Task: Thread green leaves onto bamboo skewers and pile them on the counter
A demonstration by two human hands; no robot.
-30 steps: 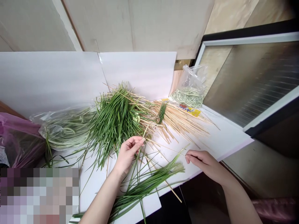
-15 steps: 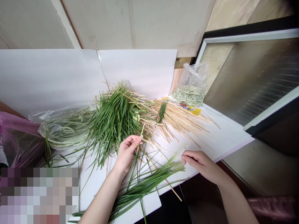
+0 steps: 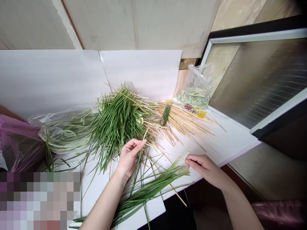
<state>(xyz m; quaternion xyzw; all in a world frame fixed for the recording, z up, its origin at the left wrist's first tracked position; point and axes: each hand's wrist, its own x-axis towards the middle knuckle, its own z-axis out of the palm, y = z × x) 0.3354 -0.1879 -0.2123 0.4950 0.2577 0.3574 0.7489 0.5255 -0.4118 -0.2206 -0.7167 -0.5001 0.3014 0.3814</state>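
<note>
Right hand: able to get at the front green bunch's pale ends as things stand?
Probably yes: the right hand is close to the pale ends of the front green bunch, with nothing visible between, though it pinches a thin stick.

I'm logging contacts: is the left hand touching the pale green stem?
Touching: the head view shows the left hand pinching the pale green stem between thumb and forefinger, its end sticking out above them.

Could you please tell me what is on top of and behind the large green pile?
Thin sticks lie across the pile of green leaves, and a white board stands behind it. The leaves cover whatever is underneath, so that cannot be seen.
</note>
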